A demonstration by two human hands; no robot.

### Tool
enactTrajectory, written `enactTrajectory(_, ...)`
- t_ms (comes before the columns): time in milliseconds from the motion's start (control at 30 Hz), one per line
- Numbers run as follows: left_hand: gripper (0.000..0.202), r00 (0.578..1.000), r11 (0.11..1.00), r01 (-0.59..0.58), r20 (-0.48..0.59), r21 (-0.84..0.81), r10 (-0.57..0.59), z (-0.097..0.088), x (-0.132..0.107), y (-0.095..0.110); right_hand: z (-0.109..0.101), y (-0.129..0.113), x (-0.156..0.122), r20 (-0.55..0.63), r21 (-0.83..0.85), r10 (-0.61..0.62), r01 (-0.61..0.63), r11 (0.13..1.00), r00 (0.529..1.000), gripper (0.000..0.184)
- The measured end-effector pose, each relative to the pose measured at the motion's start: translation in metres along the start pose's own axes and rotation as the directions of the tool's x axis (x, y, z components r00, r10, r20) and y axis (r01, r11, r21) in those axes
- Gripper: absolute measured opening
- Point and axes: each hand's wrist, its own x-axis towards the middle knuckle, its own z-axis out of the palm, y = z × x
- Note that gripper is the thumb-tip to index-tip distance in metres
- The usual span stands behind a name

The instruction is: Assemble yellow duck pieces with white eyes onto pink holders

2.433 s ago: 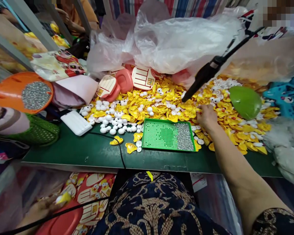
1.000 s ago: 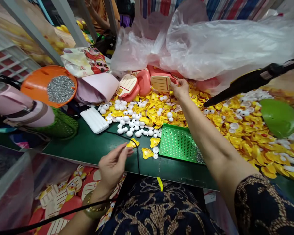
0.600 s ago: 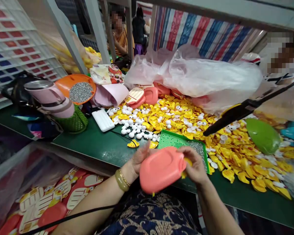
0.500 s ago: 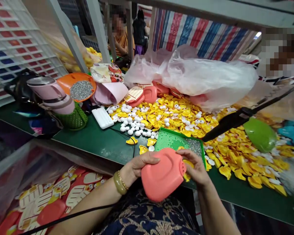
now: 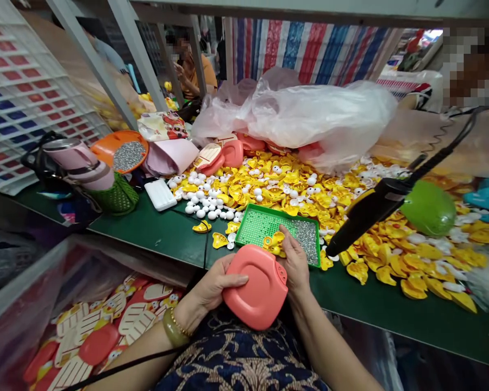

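Note:
My left hand [image 5: 212, 285] grips a rounded coral-red plastic shell [image 5: 250, 288] by its left side, thumb lying on top. The shell has a raised oval outline and small holes in a tab at its upper right edge. Beside that tab, my right hand [image 5: 296, 263] has its fingers closed on a yellow beak-shaped plastic part [image 5: 274, 244], seen over the near edge of a green perforated tray [image 5: 252, 222]. Small silver screws [image 5: 307, 239] fill the tray's right end. A black electric screwdriver [image 5: 358, 220] hangs to the right of my hands.
Yellow beak parts [image 5: 391, 250] and white eyeball pieces [image 5: 207, 203] are heaped across the green table [image 5: 155, 231]. An orange bowl [image 5: 101, 149] of screws, a pink tumbler [image 5: 79, 163] and a white case [image 5: 160, 194] stand left. Below left, a lined bin holds assembled pieces [image 5: 100, 345].
My right hand has turned more upright, bringing the yellow part up beyond the shell's top edge. The shell has tilted flatter toward me. The whole view has shifted slightly.

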Motion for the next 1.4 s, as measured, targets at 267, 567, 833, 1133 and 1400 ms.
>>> enactTrajectory(267,0.041,0.961,0.990,-0.137,-0.243,-0.008,0.131,0.019,0.010,-0.007,-0.008,-0.012,-0.016,0.147,0.081,0.225,-0.238,0.968,0.963,0.021)
enactTrajectory(567,0.040,0.956,0.991,-0.135,-0.265,-0.019,0.126,0.024,-0.007,-0.025,-0.028,-0.013,-0.030,0.223,0.095,0.401,-0.429,0.898,0.889,0.031)
enactTrajectory(833,0.041,0.968,0.991,-0.085,-0.229,0.106,0.108,0.023,-0.027,-0.025,-0.036,-0.001,-0.067,0.346,0.015,0.485,-0.522,0.853,0.803,0.031)
enactTrajectory(1133,0.048,0.994,0.989,-0.009,0.105,0.145,-0.006,0.009,-0.028,-0.013,-0.049,-0.023,-0.073,0.189,-0.049,0.432,-0.431,0.901,0.882,0.023)
enactTrajectory(1400,0.046,0.974,0.984,0.048,0.209,0.171,-0.084,-0.016,-0.014,0.008,-0.008,-0.017,-0.078,0.192,-0.019,0.130,-0.129,0.991,0.973,0.032)
